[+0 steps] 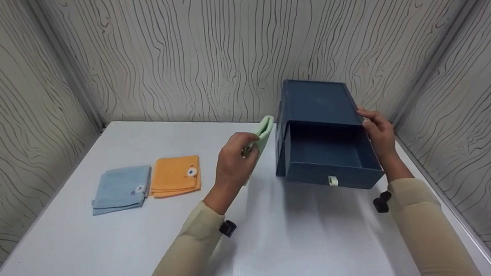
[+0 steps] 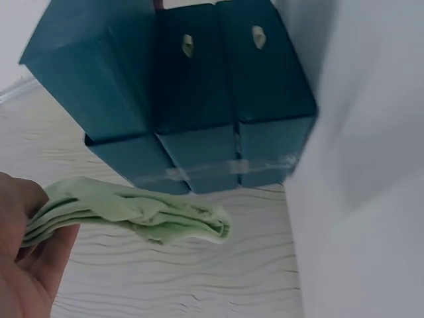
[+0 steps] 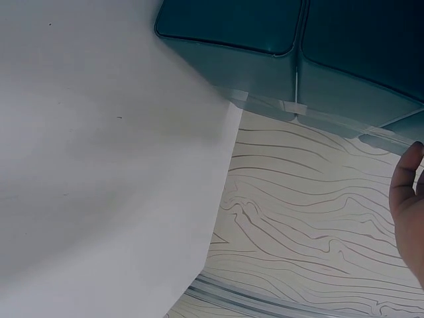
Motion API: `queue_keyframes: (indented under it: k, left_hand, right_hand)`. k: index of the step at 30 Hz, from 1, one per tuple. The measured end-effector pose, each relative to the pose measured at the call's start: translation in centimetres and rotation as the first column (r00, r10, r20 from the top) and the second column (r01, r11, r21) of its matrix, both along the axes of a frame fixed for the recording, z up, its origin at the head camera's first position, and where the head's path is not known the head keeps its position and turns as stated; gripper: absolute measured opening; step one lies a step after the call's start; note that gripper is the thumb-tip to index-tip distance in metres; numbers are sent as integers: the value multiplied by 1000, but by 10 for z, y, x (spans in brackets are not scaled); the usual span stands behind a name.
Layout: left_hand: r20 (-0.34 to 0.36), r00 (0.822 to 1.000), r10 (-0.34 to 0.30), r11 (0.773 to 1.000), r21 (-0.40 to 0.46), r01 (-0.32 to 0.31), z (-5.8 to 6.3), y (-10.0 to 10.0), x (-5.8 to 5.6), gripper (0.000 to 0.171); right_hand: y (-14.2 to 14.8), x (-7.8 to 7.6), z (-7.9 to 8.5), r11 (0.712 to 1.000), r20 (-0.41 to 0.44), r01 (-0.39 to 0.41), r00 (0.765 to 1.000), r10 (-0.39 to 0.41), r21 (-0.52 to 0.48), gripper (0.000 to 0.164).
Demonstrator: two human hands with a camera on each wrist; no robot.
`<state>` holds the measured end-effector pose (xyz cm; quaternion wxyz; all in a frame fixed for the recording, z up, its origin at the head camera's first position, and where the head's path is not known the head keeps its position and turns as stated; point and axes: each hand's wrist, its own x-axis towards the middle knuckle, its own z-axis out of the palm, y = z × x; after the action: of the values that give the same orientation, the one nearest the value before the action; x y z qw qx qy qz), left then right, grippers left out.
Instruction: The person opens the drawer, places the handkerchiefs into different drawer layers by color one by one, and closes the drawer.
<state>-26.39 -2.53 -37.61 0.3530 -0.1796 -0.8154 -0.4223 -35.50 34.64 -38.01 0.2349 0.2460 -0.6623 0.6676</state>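
Note:
In the head view my left hand (image 1: 235,161) pinches a folded light green cloth (image 1: 265,133) between thumb and fingers, raised just left of a dark blue drawer unit (image 1: 315,101). The left wrist view shows the cloth's (image 2: 132,211) stacked folds pointing toward the unit's side. The unit's top drawer (image 1: 332,171) is pulled out, with nothing visible inside. My right hand (image 1: 381,135) rests against the unit's upper right edge, fingers on its side. Only part of that hand (image 3: 411,205) shows in the right wrist view.
A folded blue cloth (image 1: 120,189) and a folded orange cloth (image 1: 175,176) lie side by side on the white table (image 1: 110,249), at left. Wood-patterned panels (image 1: 226,57) stand behind and on both sides. Two lower drawers (image 2: 199,86) of the unit are closed.

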Motion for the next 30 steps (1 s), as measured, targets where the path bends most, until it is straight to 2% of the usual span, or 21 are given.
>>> queue_keyframes:
  k: [6,12,18,23,30]
  left_hand:
    - [-81,996,-38,999,-2,38,19,22,4,20]
    - [-105,992,-63,998,-10,63,32,44,11,22]
    - [-115,988,-99,995,5,100,40,59,17,21]
    - [-172,977,-128,992,-12,128,49,69,18,22]
    - [-225,961,-163,987,-51,155,56,83,19,29]
  right_hand:
    - [0,-2,0,1000,-3,12,1000,-12,-2,28]
    - [1,0,0,1000,-33,-10,999,10,12,28]
    - [0,1,0,998,3,50,999,-50,39,29]
    - [1,-1,-1,994,17,94,995,-95,46,28]
    - [1,0,-2,999,-13,33,999,-33,27,29]
